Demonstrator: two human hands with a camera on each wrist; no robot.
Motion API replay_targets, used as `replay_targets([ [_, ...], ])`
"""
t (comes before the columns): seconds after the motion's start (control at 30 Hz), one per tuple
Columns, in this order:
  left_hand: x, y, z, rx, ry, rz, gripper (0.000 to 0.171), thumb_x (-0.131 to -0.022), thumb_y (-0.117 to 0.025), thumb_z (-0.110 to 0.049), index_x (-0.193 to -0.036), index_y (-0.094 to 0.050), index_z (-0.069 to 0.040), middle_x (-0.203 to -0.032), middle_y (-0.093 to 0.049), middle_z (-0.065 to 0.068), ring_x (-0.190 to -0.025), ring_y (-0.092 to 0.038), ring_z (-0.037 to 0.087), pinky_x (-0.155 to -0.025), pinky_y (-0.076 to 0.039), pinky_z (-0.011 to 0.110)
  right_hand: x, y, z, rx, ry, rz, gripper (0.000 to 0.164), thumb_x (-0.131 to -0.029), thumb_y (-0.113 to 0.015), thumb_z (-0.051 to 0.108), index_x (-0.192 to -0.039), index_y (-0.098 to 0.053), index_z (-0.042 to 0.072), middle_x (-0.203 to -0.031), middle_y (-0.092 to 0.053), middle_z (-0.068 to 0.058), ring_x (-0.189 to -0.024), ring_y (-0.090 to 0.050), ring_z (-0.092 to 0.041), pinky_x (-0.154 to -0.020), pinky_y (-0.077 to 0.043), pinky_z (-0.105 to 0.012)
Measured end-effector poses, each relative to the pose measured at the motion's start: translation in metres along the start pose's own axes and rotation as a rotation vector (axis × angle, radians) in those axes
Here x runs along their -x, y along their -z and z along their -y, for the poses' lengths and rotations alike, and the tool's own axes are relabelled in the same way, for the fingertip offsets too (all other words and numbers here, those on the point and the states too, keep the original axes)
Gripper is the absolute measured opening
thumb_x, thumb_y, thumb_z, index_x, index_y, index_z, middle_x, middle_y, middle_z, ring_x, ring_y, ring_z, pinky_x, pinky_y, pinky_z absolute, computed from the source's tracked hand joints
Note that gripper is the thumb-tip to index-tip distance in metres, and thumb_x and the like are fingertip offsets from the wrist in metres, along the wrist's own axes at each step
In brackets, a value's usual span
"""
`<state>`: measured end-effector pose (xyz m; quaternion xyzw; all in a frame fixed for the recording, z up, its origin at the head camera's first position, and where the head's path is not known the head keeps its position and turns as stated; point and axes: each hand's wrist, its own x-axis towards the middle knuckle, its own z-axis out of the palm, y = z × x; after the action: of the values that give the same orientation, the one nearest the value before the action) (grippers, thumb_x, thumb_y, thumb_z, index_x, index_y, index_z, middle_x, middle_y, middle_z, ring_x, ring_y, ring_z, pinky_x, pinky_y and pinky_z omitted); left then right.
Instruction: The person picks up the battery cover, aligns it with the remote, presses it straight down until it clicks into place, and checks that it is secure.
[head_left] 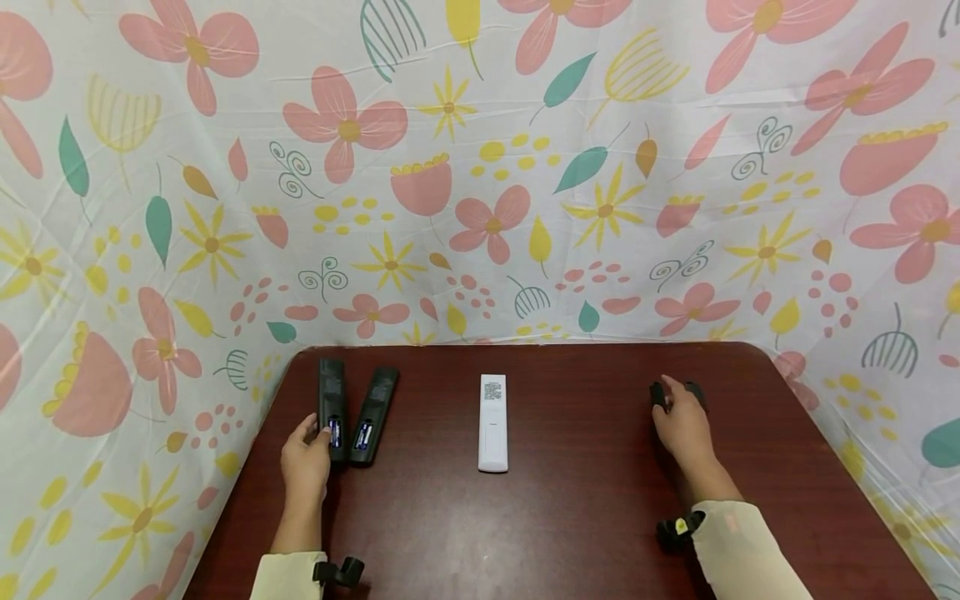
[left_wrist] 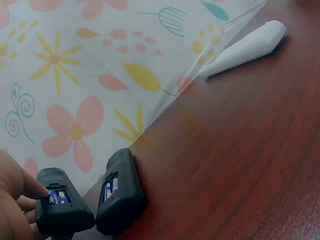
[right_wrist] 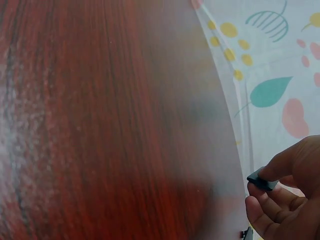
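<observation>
My left hand (head_left: 306, 462) grips a black remote control (head_left: 332, 396) by its left edge at the table's left side, thumb over the uncovered battery compartment. Two batteries (left_wrist: 58, 197) show inside it. Just to the right lies a second black remote (head_left: 381, 392), its compartment uncovered too, with batteries (left_wrist: 110, 189) in it. Far off to the right, my right hand (head_left: 686, 429) pinches a small flat black piece (right_wrist: 261, 179), apparently a battery cover, between thumb and fingers. Beside those fingers is another dark piece (head_left: 697, 393), mostly hidden by the hand.
A white remote (head_left: 492, 433) lies face down mid-table, between the two hands. The dark red-brown wooden table (head_left: 570, 500) ends at a flower-patterned cloth (head_left: 495, 275) at the back and sides.
</observation>
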<state>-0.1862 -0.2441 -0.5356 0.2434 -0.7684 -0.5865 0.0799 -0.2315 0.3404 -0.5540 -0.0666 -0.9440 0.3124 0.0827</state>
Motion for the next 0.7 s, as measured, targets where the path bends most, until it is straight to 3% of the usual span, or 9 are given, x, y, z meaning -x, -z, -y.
replay_targets([
  [0.43, 0.0041, -0.0026, -0.0078, 0.054, 0.008, 0.005, 0.055, -0.103, -0.051, -0.013, -0.156, -0.036, -0.003, -0.157, -0.037, 0.027, -0.143, -0.039, 0.042, -0.112, -0.039, 0.052, 0.001, -0.0011, 0.0058, 0.0, 0.035, -0.029, 0.059, -0.095, -0.057, 0.006, -0.151, -0.04, -0.003, -0.102, -0.06, -0.023, -0.085, -0.055, -0.03, -0.067, -0.04, -0.036],
  [0.5, 0.0041, -0.0038, -0.0086, 0.068, 0.013, 0.011, 0.056, -0.103, -0.052, -0.013, -0.156, -0.036, -0.004, -0.157, -0.038, 0.026, -0.141, -0.041, 0.04, -0.108, -0.042, 0.047, 0.0014, -0.0016, 0.0065, -0.003, 0.035, -0.03, 0.059, -0.095, -0.058, 0.006, -0.15, -0.04, -0.003, -0.102, -0.059, -0.022, -0.086, -0.055, -0.03, -0.069, -0.04, -0.037],
  [0.7, 0.0059, -0.0082, -0.0102, 0.106, 0.015, 0.029, 0.056, -0.102, -0.053, -0.012, -0.155, -0.038, -0.005, -0.156, -0.04, 0.022, -0.137, -0.046, 0.034, -0.078, -0.044, 0.008, 0.0047, -0.0034, 0.0097, -0.017, 0.036, -0.029, 0.06, -0.095, -0.058, 0.006, -0.151, -0.039, -0.002, -0.104, -0.059, -0.024, -0.09, -0.056, -0.033, -0.072, -0.043, -0.042],
])
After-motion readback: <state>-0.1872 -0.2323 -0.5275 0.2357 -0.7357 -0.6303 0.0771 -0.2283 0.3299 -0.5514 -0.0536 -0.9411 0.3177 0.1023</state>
